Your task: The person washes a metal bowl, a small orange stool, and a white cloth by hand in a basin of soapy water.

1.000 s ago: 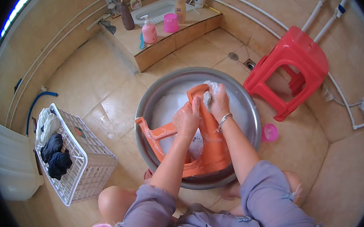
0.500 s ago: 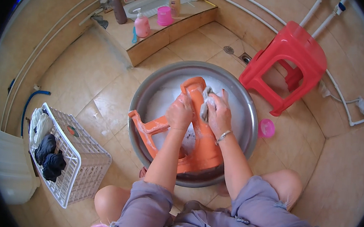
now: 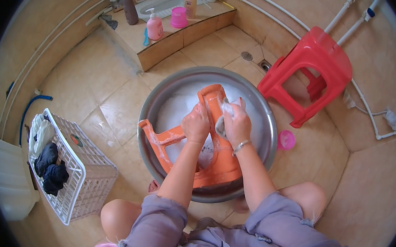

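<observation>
An orange plastic stool [image 3: 222, 165] lies tipped over in a wide metal basin [image 3: 272, 134] of white suds [image 3: 176, 105]. Foam clings to its legs and frame. My left hand [image 3: 196, 123] is closed around one edge of the stool, near its upright leg. In my right hand [image 3: 237, 125] is a wet grey cloth [image 3: 221, 126], bunched and pressed against that leg's side. A bracelet circles my right wrist. The fingertips of both hands are partly hidden.
A red plastic stool [image 3: 331, 53] stands right of the basin, near a pink cup [image 3: 286, 140]. To the left is a white basket [image 3: 94, 180] with dark clothes [image 3: 52, 172]. Bottles and a pink tub [image 3: 179, 17] stand on a tiled ledge [image 3: 161, 54] beyond.
My right hand and the cloth have shifted slightly along the orange stool's leg. My left hand keeps its hold. The whole view has moved a little.
</observation>
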A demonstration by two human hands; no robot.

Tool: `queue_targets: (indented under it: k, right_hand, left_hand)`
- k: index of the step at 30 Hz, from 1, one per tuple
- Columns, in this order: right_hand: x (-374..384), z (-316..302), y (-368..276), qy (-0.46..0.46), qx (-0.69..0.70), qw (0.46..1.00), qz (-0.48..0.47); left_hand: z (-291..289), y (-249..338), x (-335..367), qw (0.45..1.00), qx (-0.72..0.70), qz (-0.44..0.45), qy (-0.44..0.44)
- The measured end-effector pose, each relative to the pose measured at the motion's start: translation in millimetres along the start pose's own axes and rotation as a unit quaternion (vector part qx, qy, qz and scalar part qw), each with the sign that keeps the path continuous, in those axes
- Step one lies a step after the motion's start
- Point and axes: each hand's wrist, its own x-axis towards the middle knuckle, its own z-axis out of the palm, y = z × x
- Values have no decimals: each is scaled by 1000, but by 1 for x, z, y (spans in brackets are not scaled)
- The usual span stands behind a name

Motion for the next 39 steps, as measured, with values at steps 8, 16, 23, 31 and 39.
queue_targets:
  k: [8,16,23,31,39]
  right_hand:
    - [28,11,-12,50,-75,974,-207]
    - [-16,-6,3,15,-225,962,-154]
    - [-12,-19,24,63,-121,990,31]
    - [55,-8,40,-23,-58,997,-51]
    - [62,5,46,111,31,979,166]
  left_hand:
    - [9,6,-8,984,-165,49,32]
    - [24,20,0,989,-142,26,-41]
    - [29,42,-7,987,-87,79,-113]
    - [29,43,-6,991,-62,87,-76]
    - [27,35,-8,991,-75,108,-27]
